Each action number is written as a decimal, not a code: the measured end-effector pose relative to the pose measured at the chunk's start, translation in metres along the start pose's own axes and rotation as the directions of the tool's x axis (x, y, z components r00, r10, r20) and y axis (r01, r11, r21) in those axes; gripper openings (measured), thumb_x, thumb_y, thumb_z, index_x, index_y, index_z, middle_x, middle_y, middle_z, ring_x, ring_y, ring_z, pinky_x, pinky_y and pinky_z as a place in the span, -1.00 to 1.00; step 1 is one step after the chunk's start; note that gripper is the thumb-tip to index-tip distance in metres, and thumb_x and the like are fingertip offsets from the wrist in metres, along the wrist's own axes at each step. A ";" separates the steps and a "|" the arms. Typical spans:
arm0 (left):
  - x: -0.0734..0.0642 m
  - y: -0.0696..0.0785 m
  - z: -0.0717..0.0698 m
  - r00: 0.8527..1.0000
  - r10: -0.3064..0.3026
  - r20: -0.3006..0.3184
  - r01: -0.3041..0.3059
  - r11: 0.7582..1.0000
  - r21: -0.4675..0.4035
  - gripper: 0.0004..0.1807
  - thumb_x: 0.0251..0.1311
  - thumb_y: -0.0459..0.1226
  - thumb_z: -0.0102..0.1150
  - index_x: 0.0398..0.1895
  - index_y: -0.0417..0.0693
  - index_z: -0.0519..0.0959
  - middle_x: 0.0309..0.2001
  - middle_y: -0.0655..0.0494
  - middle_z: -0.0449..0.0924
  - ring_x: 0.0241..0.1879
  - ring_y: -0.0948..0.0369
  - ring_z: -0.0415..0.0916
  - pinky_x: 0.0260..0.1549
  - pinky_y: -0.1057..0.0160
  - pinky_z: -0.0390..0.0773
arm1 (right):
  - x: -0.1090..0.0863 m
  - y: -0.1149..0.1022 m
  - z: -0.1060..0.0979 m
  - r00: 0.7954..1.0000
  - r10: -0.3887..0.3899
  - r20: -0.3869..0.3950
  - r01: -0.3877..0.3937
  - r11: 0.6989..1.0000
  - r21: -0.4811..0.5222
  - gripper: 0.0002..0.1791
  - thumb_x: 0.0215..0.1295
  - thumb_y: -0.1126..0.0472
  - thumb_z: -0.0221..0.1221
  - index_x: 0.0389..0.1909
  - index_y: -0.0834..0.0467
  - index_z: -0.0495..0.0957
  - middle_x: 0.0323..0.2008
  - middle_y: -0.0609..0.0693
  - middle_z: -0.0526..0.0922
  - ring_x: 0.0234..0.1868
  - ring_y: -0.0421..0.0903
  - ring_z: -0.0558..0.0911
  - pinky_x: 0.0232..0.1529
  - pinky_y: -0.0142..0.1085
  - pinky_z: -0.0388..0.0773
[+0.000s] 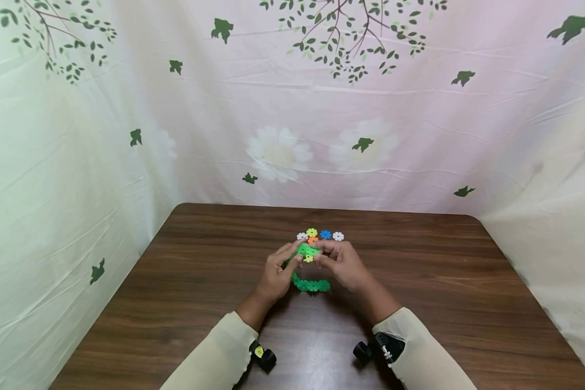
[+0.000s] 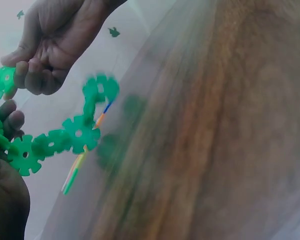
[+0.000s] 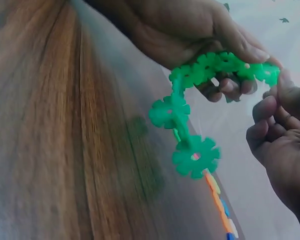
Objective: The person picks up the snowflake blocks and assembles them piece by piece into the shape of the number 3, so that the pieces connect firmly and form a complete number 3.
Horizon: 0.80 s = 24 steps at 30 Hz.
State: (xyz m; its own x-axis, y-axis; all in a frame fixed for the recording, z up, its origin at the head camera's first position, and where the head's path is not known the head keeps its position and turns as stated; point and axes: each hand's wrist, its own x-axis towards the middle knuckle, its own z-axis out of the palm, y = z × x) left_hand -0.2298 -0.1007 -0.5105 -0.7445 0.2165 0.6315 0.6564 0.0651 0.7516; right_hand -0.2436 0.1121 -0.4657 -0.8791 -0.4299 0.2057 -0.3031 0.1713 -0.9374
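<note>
A curved chain of green notched plastic discs [image 1: 312, 285] is held between both hands over the table. My left hand [image 1: 277, 273] grips the chain near its upper part, thumb on the near side, and a curved length hangs free beside it. My right hand [image 1: 343, 262] pinches the green disc [image 2: 6, 79] at the chain's end between thumb and fingers. In the right wrist view the left hand [image 3: 190, 35] lies along the chain, and the right hand [image 3: 285, 145] meets it at the end disc. A yellow-green disc [image 1: 309, 259] shows between the hands.
Just beyond the hands, loose discs lie on the brown wooden table [image 1: 200, 281]: a yellow disc [image 1: 312, 232], a blue disc [image 1: 325, 234], a white disc [image 1: 338, 236] and an orange disc [image 1: 312, 239] among them. A printed cloth [image 1: 312, 103] hangs behind the table's far edge.
</note>
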 end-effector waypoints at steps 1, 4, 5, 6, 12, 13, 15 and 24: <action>0.000 0.001 0.000 1.000 -0.009 0.003 0.009 1.000 -0.003 -0.54 0.58 -0.52 0.09 0.47 -0.47 0.47 -0.19 -0.40 0.64 -0.29 -0.20 0.55 -0.23 0.19 0.66 | 0.000 0.000 0.000 1.000 -0.005 0.008 0.005 1.000 0.001 -0.69 0.56 0.41 0.24 0.22 0.43 0.67 -0.29 0.48 0.68 -0.34 -0.04 0.66 -0.31 -0.25 0.65; 0.000 0.000 0.000 1.000 0.002 -0.016 -0.002 1.000 0.007 -0.53 0.56 -0.53 0.10 0.48 -0.47 0.46 -0.17 -0.41 0.65 -0.30 -0.02 0.58 -0.18 0.29 0.65 | 0.002 0.002 0.002 1.000 -0.002 -0.001 0.002 1.000 0.001 -0.68 0.56 0.39 0.24 0.23 0.41 0.67 -0.27 0.46 0.69 -0.32 -0.03 0.67 -0.32 -0.29 0.63; 0.000 -0.001 0.000 1.000 0.005 -0.025 -0.004 1.000 0.009 -0.52 0.56 -0.53 0.10 0.48 -0.46 0.47 -0.13 -0.40 0.67 -0.27 0.06 0.59 -0.15 0.32 0.65 | 0.002 0.002 0.003 1.000 -0.007 -0.008 0.007 1.000 0.003 -0.68 0.56 0.40 0.24 0.24 0.41 0.67 -0.27 0.47 0.69 -0.32 -0.05 0.67 -0.32 -0.30 0.63; 0.001 -0.002 0.000 0.999 0.006 -0.037 -0.006 1.000 0.009 -0.52 0.56 -0.54 0.10 0.48 -0.44 0.48 -0.09 -0.38 0.69 -0.24 0.15 0.59 -0.13 0.34 0.65 | 0.003 0.003 0.004 1.000 -0.012 -0.015 0.012 1.000 0.006 -0.66 0.57 0.39 0.24 0.26 0.40 0.67 -0.26 0.45 0.69 -0.32 -0.05 0.67 -0.31 -0.30 0.64; 0.002 -0.007 0.001 0.988 0.026 -0.150 -0.028 1.000 -0.011 -0.57 0.52 -0.57 0.11 0.40 -0.44 0.56 0.13 -0.45 0.69 0.08 0.31 0.64 0.04 0.42 0.65 | 0.006 0.007 0.014 0.998 -0.047 -0.044 0.048 0.999 0.008 -0.57 0.60 0.30 0.23 0.40 0.33 0.59 -0.15 0.29 0.71 -0.20 -0.13 0.72 -0.10 -0.30 0.72; 0.002 -0.007 0.001 0.985 0.024 -0.170 -0.027 1.000 -0.013 -0.58 0.52 -0.57 0.13 0.38 -0.45 0.57 0.15 -0.49 0.67 0.13 0.30 0.63 0.07 0.42 0.64 | 0.007 0.008 0.014 0.998 -0.051 -0.049 0.051 0.999 0.004 -0.56 0.60 0.30 0.23 0.41 0.33 0.59 -0.14 0.26 0.71 -0.19 -0.14 0.72 -0.08 -0.31 0.72; 0.003 -0.006 0.000 0.979 0.018 -0.201 -0.021 1.000 -0.011 -0.59 0.51 -0.56 0.15 0.37 -0.44 0.59 0.15 -0.53 0.64 0.17 0.27 0.63 0.11 0.40 0.62 | 0.008 0.010 0.015 0.996 -0.054 -0.070 0.053 0.999 -0.012 -0.57 0.61 0.29 0.23 0.40 0.33 0.59 -0.14 0.26 0.71 -0.19 -0.14 0.71 -0.11 -0.34 0.69; 0.005 -0.006 -0.007 0.969 -0.030 -0.247 0.041 0.998 0.041 -0.61 0.52 -0.50 0.21 0.34 -0.28 0.66 0.24 -0.28 0.71 0.30 -0.20 0.63 0.28 0.35 0.57 | 0.016 0.035 0.016 0.988 -0.018 -0.153 0.004 0.996 -0.090 -0.65 0.59 0.35 0.24 0.29 0.35 0.66 -0.07 0.31 0.75 -0.09 -0.02 0.69 -0.13 -0.42 0.59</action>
State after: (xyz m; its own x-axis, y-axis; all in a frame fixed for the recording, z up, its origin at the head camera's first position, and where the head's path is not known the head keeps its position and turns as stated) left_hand -0.2377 -0.1069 -0.5105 -0.7708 -0.0324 0.6363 0.6296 0.1140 0.7685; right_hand -0.2623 0.0965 -0.4995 -0.9196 -0.2921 0.2628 -0.3383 0.2485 -0.9076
